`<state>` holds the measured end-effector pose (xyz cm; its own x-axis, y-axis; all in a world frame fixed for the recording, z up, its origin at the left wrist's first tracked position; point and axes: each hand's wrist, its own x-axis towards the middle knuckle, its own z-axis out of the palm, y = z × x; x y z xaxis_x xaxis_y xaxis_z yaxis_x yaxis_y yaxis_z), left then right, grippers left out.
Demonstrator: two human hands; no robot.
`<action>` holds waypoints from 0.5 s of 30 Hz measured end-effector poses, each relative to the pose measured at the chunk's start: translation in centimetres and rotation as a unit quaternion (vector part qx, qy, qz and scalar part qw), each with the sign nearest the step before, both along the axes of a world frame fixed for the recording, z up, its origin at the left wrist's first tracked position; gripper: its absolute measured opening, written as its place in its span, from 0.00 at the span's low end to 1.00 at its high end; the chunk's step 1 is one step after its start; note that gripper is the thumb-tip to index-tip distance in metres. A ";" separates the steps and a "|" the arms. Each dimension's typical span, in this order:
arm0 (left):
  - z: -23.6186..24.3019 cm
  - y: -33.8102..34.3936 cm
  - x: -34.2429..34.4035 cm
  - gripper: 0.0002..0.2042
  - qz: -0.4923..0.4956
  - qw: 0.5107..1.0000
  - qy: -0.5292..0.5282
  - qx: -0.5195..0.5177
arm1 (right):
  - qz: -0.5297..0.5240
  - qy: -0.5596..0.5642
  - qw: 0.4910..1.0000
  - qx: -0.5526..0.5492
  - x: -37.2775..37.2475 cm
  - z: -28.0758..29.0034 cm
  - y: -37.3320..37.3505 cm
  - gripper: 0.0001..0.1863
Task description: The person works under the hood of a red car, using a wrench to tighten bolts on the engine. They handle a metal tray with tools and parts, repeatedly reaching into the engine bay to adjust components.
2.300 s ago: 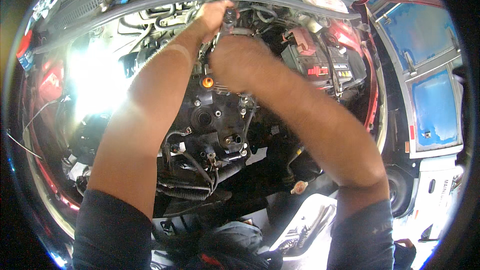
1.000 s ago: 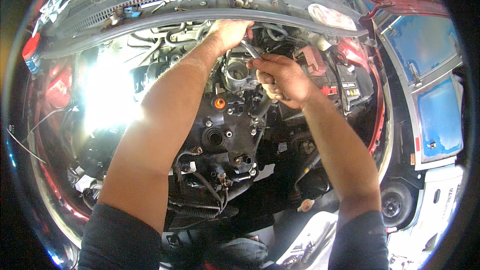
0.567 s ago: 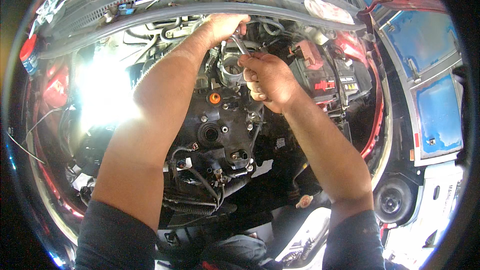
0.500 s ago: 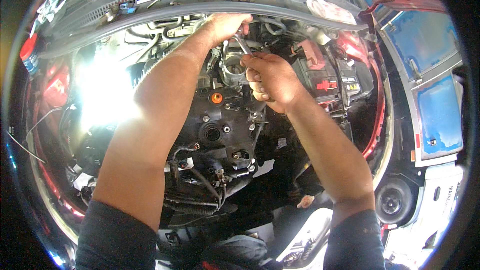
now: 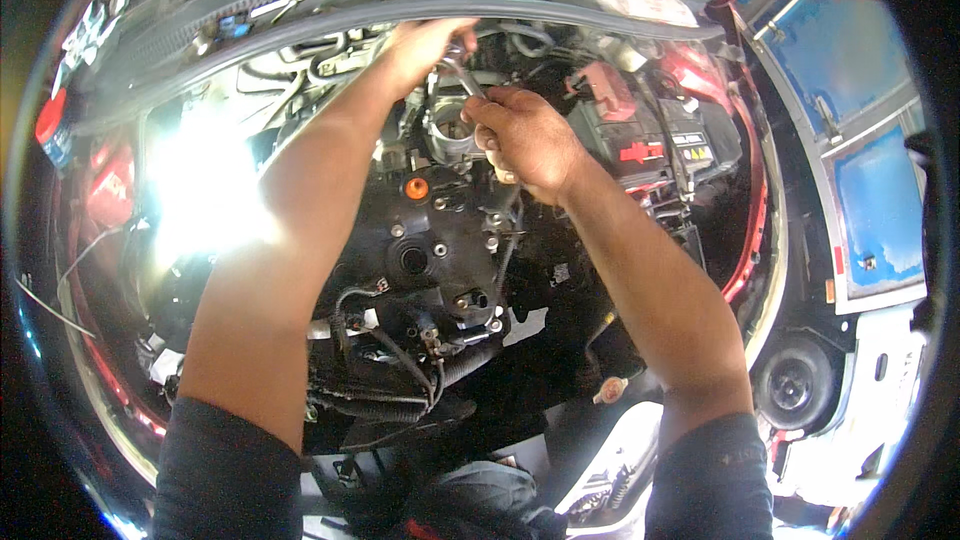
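My right hand [image 5: 530, 140] is closed around the handle of a metal wrench [image 5: 466, 80], which slants up and to the left over the engine. At the wrench's far end, my left hand [image 5: 432, 48] reaches down with bent fingers; most of them are hidden, so what they hold does not show. Just below the wrench is the round metal opening of a throttle body [image 5: 438, 143], partly covered by my right hand. Nearer to me lies the black engine cover [image 5: 385, 210] with an orange cap [image 5: 417, 188].
A black battery [image 5: 650, 145] with a red terminal cover [image 5: 605, 90] stands to the right. Loose tools [image 5: 285, 5] and a white oval pad [image 5: 640, 2] rest along the cowl. Bright lamp glare [image 5: 205, 190] washes out the left side. Blue panels [image 5: 880, 210] stand beyond the right fender.
The whole view has shifted slightly, so the engine and both hands appear a little further left and higher. My right hand keeps its hold on the wrench.
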<state>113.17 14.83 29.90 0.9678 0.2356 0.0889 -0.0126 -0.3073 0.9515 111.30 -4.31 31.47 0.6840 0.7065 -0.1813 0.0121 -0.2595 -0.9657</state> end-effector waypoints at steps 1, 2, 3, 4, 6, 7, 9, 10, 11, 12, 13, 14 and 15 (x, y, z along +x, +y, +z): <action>-0.2 -0.3 -0.7 0.19 -0.013 0.996 -0.070 -0.058 | 0.010 -0.015 0.999 -0.041 1.0 0.2 -0.9 0.11; -0.2 -0.7 -1.1 0.20 -0.006 0.988 -0.102 -0.118 | 0.040 -0.006 0.999 -0.021 1.8 0.5 -2.1 0.11; -0.4 -1.1 -2.0 0.21 -0.003 0.992 -0.106 -0.065 | 0.050 0.008 0.999 -0.003 2.5 0.7 -3.3 0.12; 0.0 -1.1 -2.2 0.21 -0.031 0.998 -0.060 -0.015 | 0.050 0.036 0.998 -0.010 2.9 0.8 -4.6 0.12; 0.7 -1.0 -2.4 0.24 -0.191 0.979 -0.061 0.042 | 0.048 0.011 0.999 0.014 3.7 1.3 -6.7 0.14; 0.8 -1.1 -2.0 0.25 -0.190 0.975 -0.039 0.108 | 0.051 -0.021 0.998 -0.002 3.8 1.3 -7.4 0.14; 0.9 -1.4 -0.8 0.25 -0.195 0.968 -0.048 0.154 | 0.055 -0.068 0.996 -0.020 4.0 1.2 -8.4 0.14; 0.6 -1.7 -0.2 0.22 -0.192 0.973 -0.050 0.116 | 0.058 -0.083 0.995 -0.011 4.1 1.0 -8.6 0.14; 0.0 -2.1 0.2 0.20 -0.173 0.974 -0.075 0.128 | 0.058 -0.101 0.993 -0.022 4.1 0.7 -8.7 0.14; -0.6 -2.6 0.5 0.18 -0.152 0.975 -0.085 0.136 | 0.048 -0.083 0.995 -0.024 4.3 0.2 -8.4 0.14; -1.1 -3.0 0.8 0.16 -0.111 0.979 -0.082 0.152 | 0.049 -0.113 0.992 -0.016 4.5 -0.1 -8.6 0.13; -1.6 -3.4 0.7 0.15 -0.102 0.982 -0.097 0.126 | 0.044 -0.136 0.989 -0.032 4.6 -0.6 -8.5 0.14; -1.8 -3.7 0.9 0.14 -0.089 0.982 -0.111 0.124 | 0.051 -0.160 0.985 -0.032 4.8 -0.9 -8.4 0.13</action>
